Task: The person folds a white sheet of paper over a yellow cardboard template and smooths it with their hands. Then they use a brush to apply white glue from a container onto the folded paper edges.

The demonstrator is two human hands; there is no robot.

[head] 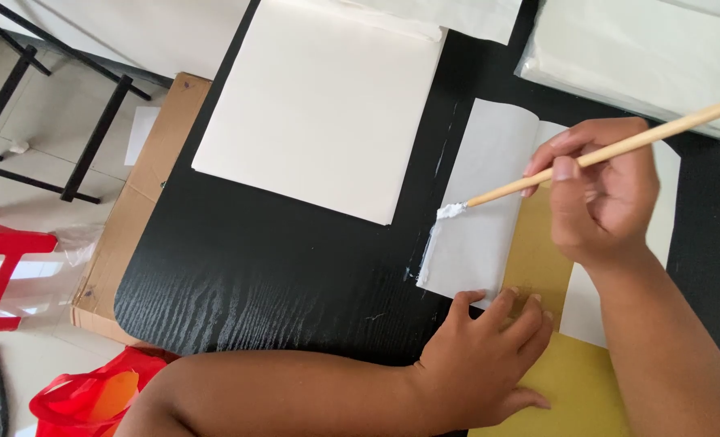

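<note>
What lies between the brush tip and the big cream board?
In the head view, only bare black table with thin white paste streaks separates the brush tip from the cream board.

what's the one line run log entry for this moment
right hand: holds brush, tip on white sheet | left hand: pressing sheet edge | yellow paper beneath

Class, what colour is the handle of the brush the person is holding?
Pale, light-tan wood; the brush handle shows best in the head view.
</note>
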